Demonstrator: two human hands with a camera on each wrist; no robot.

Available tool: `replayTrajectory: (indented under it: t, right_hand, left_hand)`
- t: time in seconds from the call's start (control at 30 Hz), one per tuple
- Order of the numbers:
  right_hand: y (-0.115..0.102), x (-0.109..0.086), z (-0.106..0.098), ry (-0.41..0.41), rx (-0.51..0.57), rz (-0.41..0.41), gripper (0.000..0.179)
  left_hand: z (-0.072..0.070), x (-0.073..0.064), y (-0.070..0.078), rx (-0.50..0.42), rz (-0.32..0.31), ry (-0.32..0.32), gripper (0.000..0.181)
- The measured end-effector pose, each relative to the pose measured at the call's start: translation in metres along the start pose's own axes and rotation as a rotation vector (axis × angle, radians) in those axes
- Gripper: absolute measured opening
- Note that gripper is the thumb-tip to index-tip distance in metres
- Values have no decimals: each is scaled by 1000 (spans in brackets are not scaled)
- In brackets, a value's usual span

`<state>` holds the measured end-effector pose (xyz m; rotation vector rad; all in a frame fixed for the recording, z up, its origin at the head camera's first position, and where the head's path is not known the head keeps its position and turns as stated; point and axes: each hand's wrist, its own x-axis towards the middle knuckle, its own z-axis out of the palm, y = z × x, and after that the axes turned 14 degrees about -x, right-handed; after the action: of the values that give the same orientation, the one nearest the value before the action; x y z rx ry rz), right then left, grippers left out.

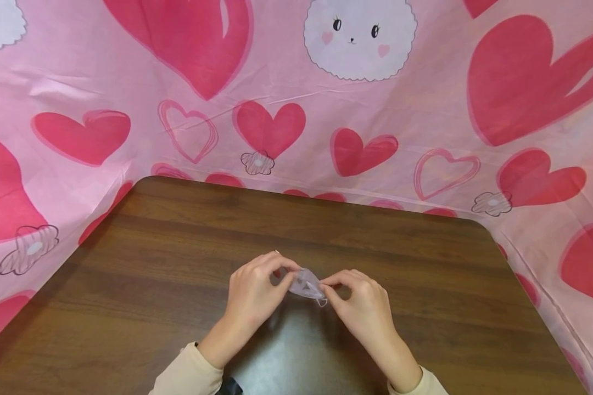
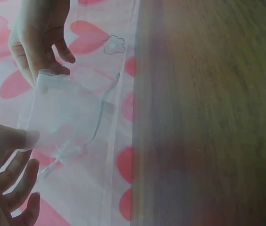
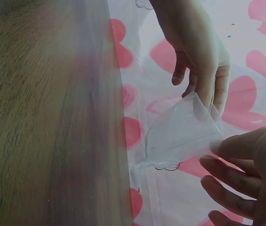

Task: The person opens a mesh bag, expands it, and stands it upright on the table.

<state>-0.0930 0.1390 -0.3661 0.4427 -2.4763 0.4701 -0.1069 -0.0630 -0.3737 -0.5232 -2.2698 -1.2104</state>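
A small sheer white drawstring pouch (image 1: 305,284) is stretched between my two hands above the table. My left hand (image 1: 256,289) pinches its left end between thumb and forefinger. From the other side, my right hand (image 1: 364,303) pinches the opposite end, also with thumb and forefinger. In the left wrist view the see-through pouch (image 2: 67,110) hangs between the hands, its thin cord trailing along one side. The right wrist view shows the pouch (image 3: 180,134) spread into a tapering shape, with gathered cord at its narrow end.
Under the hands lies a dark brown wood-grain table (image 1: 188,247) with rounded far corners. Pink fabric (image 1: 277,60) printed with red hearts hangs around its back and sides. A small black item (image 1: 231,387) shows by the left sleeve at the near edge.
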Motion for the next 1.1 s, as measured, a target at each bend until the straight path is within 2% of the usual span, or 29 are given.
replayTrajectory:
  t: [0.27, 0.43, 0.7, 0.8, 0.93, 1.1]
  right_hand:
    - [1, 0, 1, 16, 11, 3, 26]
    - [3, 0, 1, 9, -4, -5, 22]
    - [5, 1, 1, 28, -13, 3, 24]
    - [4, 1, 1, 33, -13, 5, 27]
    - [4, 1, 1, 34, -5, -1, 27]
    - [3, 1, 1, 38, 2, -4, 28]
  left_hand:
    - [2, -1, -2, -2, -3, -10, 26]
    - [3, -2, -1, 6, -3, -64, 24]
    - [5, -3, -3, -7, 98, -155, 34]
    - [5, -3, -3, -15, 115, -156, 32]
    - [5, -3, -2, -29, 106, -131, 19]
    - [4, -3, -1, 4, 90, -103, 12]
